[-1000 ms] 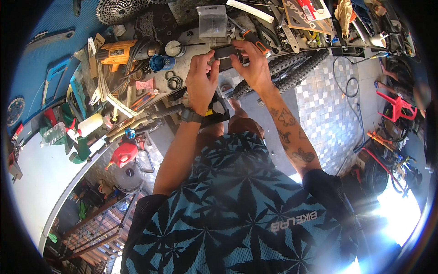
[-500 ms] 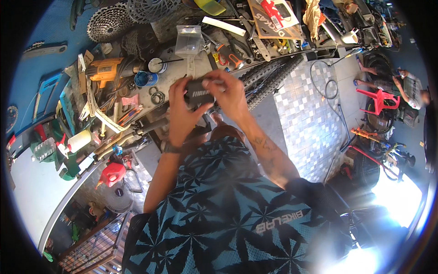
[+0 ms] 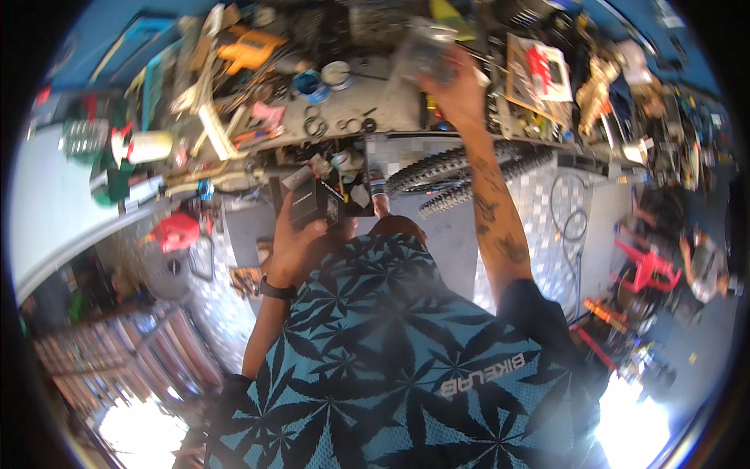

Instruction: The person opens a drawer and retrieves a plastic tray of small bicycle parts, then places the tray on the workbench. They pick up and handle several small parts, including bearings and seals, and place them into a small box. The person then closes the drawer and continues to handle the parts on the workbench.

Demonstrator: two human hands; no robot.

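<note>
My left hand (image 3: 296,238) holds a small black cardboard box (image 3: 315,202) in front of my body. A flap stands up at the box's top end; its contents are hidden. My right arm stretches out over the workbench (image 3: 391,113). At its end my right hand (image 3: 455,82), smeared by motion, has its fingers closed round a clear plastic package (image 3: 422,51). Whether that package is lifted or still rests on the bench, I cannot tell.
Left on the bench lie a yellow heat gun (image 3: 250,51), a blue tub (image 3: 311,86), a white-rimmed tin (image 3: 337,74) and black rings (image 3: 315,125). Knobbly bicycle tyres (image 3: 484,176) stand below the bench edge. Far right, a person (image 3: 707,266) is near a red chair (image 3: 652,270).
My right hand has left the black box and reached forward and right to the clear plastic package. My left hand keeps the box, now lower and with a flap up. The view has turned.
</note>
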